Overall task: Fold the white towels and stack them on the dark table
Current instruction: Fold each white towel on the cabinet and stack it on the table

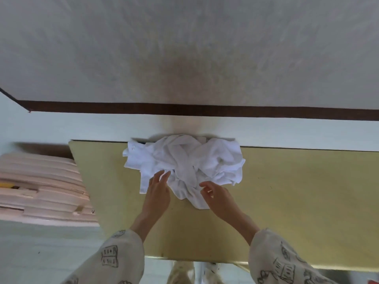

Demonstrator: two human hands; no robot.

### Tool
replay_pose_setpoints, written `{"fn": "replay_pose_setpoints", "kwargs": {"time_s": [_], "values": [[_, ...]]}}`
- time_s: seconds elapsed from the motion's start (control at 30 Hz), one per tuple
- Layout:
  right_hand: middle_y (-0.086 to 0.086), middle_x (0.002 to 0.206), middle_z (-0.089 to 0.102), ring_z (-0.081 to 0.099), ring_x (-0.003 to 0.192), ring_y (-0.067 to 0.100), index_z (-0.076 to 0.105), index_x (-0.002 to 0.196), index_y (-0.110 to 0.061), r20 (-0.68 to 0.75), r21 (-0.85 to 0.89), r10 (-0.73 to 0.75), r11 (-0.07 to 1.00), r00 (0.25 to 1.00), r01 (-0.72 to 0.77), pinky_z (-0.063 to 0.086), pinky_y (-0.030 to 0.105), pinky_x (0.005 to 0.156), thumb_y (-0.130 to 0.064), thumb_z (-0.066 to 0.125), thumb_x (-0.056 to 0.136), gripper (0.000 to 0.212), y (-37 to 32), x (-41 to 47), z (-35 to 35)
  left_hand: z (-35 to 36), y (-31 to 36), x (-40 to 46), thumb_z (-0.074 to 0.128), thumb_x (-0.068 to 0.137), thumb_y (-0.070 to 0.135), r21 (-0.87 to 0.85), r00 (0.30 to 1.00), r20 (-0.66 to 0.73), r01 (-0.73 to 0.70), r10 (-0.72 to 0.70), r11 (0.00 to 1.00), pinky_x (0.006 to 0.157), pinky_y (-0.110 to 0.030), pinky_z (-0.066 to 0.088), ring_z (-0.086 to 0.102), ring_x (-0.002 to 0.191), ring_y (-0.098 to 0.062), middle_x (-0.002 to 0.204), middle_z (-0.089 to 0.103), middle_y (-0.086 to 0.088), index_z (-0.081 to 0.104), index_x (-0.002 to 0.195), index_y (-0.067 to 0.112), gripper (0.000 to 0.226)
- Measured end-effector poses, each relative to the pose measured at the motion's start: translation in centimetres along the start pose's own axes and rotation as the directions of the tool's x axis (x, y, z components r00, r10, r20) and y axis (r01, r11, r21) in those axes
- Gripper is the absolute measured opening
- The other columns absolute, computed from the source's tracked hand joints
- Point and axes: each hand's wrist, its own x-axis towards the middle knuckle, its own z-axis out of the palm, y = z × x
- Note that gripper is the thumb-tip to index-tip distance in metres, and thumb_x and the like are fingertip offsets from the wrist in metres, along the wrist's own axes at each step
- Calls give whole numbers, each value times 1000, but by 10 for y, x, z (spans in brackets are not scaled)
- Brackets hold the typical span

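Left hand (158, 191): fingers straight, slightly apart, tips resting on the front-left of the white towels (184, 158); right hand (219, 198): fingers curled at the heap's near edge, can't tell if they're actually pinching cloth; towels = one crumpled heap on the yellowish table (297, 191), by its far edge, long axis running left-right; sleeves (114, 257) have sketchy doodle prints, too blurry to read.

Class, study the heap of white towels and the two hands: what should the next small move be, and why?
Probably pinch one towel's edge and draw it free of the heap. It lies crumpled and tangled on the table, nothing folded, and the left hand and right hand are both at its near edge.
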Motion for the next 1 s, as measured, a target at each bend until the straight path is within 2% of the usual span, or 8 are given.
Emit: {"fn": "replay_pose_setpoints", "kwargs": {"time_s": [0.17,0.33,0.47,0.57,0.63,0.73,0.83,1.0], "values": [[-2,109,64,58,90,9,57,121,-20,-25,63,60,996,998,-58,41,17,78,-21,46,95,28,-12,45,11,3,-17,71,56,78,-8,180,990,53,-137,130,974,97,-42,43,40,125,-34,140,40,-15,45,134,11,60],[-2,108,64,59,96,11,58,119,-20,-80,72,97,993,992,-92,43,19,83,-18,47,94,27,-25,76,23,-4,-25,116,84,51,5,414,941,105,-336,322,846,77,-41,52,60,95,-33,108,60,-11,69,97,18,50],[-8,112,54,53,104,8,49,126,-24,-128,37,108,994,986,-104,44,25,90,-34,59,88,40,-33,91,31,-22,-14,130,67,76,15,321,871,29,-472,490,821,73,-34,51,64,85,-24,92,65,-3,71,81,17,6],[-8,124,46,43,115,11,40,133,-25,-157,-26,113,993,981,-118,40,34,96,-52,61,80,63,-43,96,32,-44,8,130,39,86,27,200,848,12,-521,530,830,68,-23,52,66,75,-15,83,69,2,70,84,17,32],[-6,126,47,44,116,14,43,130,-22,-211,-61,91,993,973,-106,39,34,96,-50,57,84,56,-49,97,30,-62,29,128,38,88,29,109,836,4,-546,549,831,71,-19,48,65,80,-14,87,70,1,70,90,14,35],[0,101,61,56,96,20,59,105,-12,-388,-22,47,998,920,-60,41,26,78,-29,50,93,22,-53,92,13,-87,57,128,48,93,26,9,841,-43,-540,540,842,78,-15,41,63,89,-15,99,69,-1,68,101,12,26],[-4,77,60,55,72,12,64,92,-10,-433,101,88,994,897,-49,38,12,62,-23,51,93,18,-54,75,-24,-106,75,128,50,91,28,-42,831,-93,-554,549,832,79,-18,42,63,89,-14,100,70,0,67,104,12,26],[-10,63,59,51,55,-3,69,81,-12,-493,152,61,988,868,17,37,7,57,-18,60,88,13,-45,28,-108,-121,98,127,57,90,19,-12,820,-28,-572,571,820,75,-12,34,55,80,-11,95,62,-4,66,97,7,16]]}}
